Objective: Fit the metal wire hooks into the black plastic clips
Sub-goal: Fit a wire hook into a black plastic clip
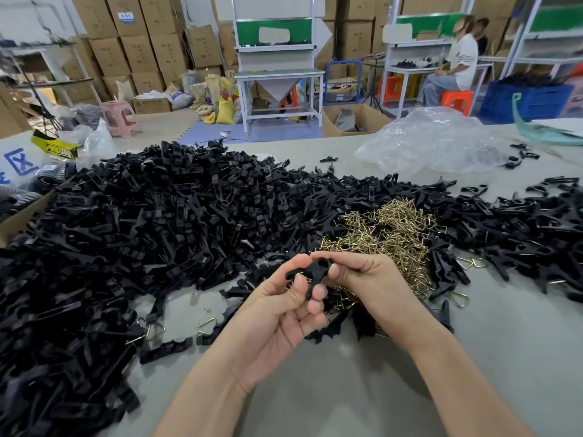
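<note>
**One black clip pinched between both hands above the hooks**

Both hands meet over the desk (331, 389) and share a single black clip (312, 272). The left hand (280, 313) lies palm up with its fingers (315, 305) curled round the lower leg of the clip, the thumb pressing on its left arm. The right hand (356, 275) comes in from the other side, and its fingers (334, 272) pinch the clip's rounded top end, thumb above and fingertips below. So both sets of fingers are grasping the same clip, and it hangs clear of the desk between them. Whether a wire hook already sits in it cannot be told.

Just beyond the right fingers, and partly under them, lies the heap of metal hooks (388, 234), a brass-coloured tangle. Around that heap, and spreading far out past the left fingers, is the pile of black clips (142, 222), which covers most of the desk on that side. More clips trail off beyond the right fingers.

Near the left wrist a loose hook (206, 324) lies on bare desk beside a few stray clips. Well beyond the right fingers, at the far edge of the desk, sits a crumpled clear plastic bag (435, 140).
</note>
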Action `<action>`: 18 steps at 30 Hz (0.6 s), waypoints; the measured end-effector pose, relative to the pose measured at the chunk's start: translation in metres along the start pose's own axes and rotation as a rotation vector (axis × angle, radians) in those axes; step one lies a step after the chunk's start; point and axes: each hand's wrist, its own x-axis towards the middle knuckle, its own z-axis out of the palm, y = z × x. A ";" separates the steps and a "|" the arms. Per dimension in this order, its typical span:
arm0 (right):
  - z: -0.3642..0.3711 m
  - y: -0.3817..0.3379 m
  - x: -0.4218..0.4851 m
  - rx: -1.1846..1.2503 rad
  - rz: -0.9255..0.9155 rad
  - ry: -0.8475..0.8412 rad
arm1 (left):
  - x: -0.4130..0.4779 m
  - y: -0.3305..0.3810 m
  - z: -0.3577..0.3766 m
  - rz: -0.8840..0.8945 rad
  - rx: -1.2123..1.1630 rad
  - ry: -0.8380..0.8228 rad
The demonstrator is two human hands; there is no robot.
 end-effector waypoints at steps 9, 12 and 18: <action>0.002 0.002 0.000 -0.038 -0.013 0.004 | 0.001 -0.005 0.004 -0.015 0.000 0.138; 0.003 0.000 0.000 0.041 -0.011 -0.010 | 0.002 -0.005 0.006 -0.005 -0.053 0.128; 0.002 -0.001 0.001 -0.019 -0.033 -0.004 | 0.006 0.001 0.007 0.029 -0.001 0.100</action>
